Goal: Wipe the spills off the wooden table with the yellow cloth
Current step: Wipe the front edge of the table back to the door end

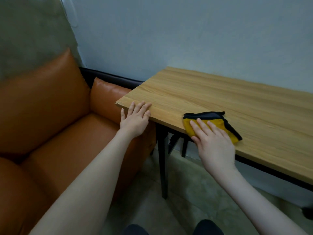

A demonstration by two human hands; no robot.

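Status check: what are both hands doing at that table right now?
Left hand flat on table corner. Right hand pressing yellow cloth at near edge, fingers straight. Nothing in the way; no spill visible.

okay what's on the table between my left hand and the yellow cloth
Nothing: in the head view, only bare wooden table lies between the left hand and the yellow cloth.

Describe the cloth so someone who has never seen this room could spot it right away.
Find the wooden table against the pale wall, beside the orange sofa. Near its front edge, under the flat right hand, lies the yellow cloth. It is the only thing lying on the tabletop, bright yellow with a dark trim.
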